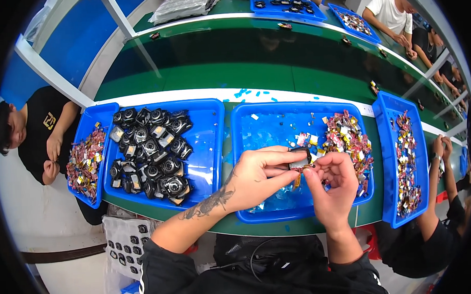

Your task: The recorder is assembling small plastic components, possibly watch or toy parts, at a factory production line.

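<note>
My left hand grips a small black camera-like part over the middle blue tray. My right hand pinches a small gold-coloured piece at the underside of that part. Both hands meet above the tray's front half. At the tray's right side lies a heap of small silver, gold and pink pieces. The blue tray on the left holds several black camera-like parts.
A narrow blue tray of small pieces stands at far left, another blue tray at right. People sit at both sides and across the green conveyor belt. A sheet of black parts lies below the table edge.
</note>
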The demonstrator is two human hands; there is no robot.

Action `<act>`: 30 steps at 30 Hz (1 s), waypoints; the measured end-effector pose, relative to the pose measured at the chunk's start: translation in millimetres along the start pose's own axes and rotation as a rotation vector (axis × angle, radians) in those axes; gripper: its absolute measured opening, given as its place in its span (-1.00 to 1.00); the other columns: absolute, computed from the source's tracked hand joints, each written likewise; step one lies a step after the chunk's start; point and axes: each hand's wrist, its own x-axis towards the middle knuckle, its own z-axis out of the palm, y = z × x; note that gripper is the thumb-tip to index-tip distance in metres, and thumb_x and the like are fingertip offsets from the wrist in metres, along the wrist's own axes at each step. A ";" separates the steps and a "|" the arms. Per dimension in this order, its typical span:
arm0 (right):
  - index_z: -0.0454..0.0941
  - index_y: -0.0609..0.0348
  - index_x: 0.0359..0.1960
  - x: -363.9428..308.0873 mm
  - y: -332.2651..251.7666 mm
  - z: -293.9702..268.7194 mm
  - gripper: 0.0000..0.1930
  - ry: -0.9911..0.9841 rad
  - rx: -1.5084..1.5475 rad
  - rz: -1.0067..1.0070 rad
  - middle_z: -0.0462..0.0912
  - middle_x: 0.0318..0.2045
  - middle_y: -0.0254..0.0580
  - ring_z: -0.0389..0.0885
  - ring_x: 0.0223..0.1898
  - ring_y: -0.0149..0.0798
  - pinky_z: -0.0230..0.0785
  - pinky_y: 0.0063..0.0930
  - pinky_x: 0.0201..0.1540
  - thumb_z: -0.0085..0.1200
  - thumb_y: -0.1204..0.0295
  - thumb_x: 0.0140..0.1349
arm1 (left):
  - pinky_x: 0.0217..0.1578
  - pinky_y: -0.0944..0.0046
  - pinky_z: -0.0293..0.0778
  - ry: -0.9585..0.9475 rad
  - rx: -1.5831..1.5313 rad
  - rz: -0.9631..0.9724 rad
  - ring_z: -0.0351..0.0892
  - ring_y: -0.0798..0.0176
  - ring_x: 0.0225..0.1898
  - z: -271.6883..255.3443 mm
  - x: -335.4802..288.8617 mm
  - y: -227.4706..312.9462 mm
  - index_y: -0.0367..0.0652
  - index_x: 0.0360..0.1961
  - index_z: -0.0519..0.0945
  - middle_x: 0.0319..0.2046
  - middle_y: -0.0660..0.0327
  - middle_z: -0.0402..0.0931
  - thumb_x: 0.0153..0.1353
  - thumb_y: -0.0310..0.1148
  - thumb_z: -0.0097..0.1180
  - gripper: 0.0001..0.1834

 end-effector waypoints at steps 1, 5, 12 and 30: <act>0.43 0.29 -0.20 -0.5 2.4 1.2 -0.73 0.029 -0.040 -0.039 0.54 -0.38 -0.30 0.50 -0.39 -0.57 0.36 -0.71 -0.35 0.25 0.69 0.12 | -0.04 0.39 0.59 0.018 -0.048 0.030 0.59 0.30 -0.03 0.6 0.3 -0.6 -0.33 0.06 0.59 -0.02 0.08 0.52 0.16 -0.68 0.18 -0.60; 0.42 0.27 -0.22 -1.7 7.9 9.2 -0.73 0.093 -0.021 -0.086 0.53 -0.38 -0.30 0.45 -0.43 -0.57 0.34 -0.70 -0.36 0.25 0.69 0.11 | -0.04 0.40 0.58 0.018 -0.017 0.062 0.59 0.31 -0.03 0.6 1.1 -1.9 -0.33 0.06 0.59 -0.04 0.09 0.53 0.17 -0.70 0.16 -0.61; 0.42 0.27 -0.10 5.3 1.2 13.2 -0.65 0.081 -0.090 -0.029 0.53 -0.33 -0.26 0.50 -0.35 -0.51 0.43 -0.66 -0.32 0.24 0.71 0.09 | -0.04 0.39 0.58 0.100 -0.023 0.129 0.60 0.29 -0.02 4.7 -1.5 -5.4 -0.29 0.08 0.58 -0.02 0.07 0.56 0.19 -0.70 0.13 -0.60; 0.44 0.32 -0.07 262.0 88.3 19.3 -0.57 -0.267 -0.307 0.330 0.67 -0.33 -0.06 0.64 -0.43 -0.34 0.54 -0.53 -0.32 0.32 0.55 0.02 | -0.43 0.27 0.48 0.060 0.518 0.794 0.57 0.17 -0.47 -11.5 -151.4 173.1 -0.12 -0.10 0.40 -0.35 0.14 0.56 0.18 -0.32 0.19 -0.69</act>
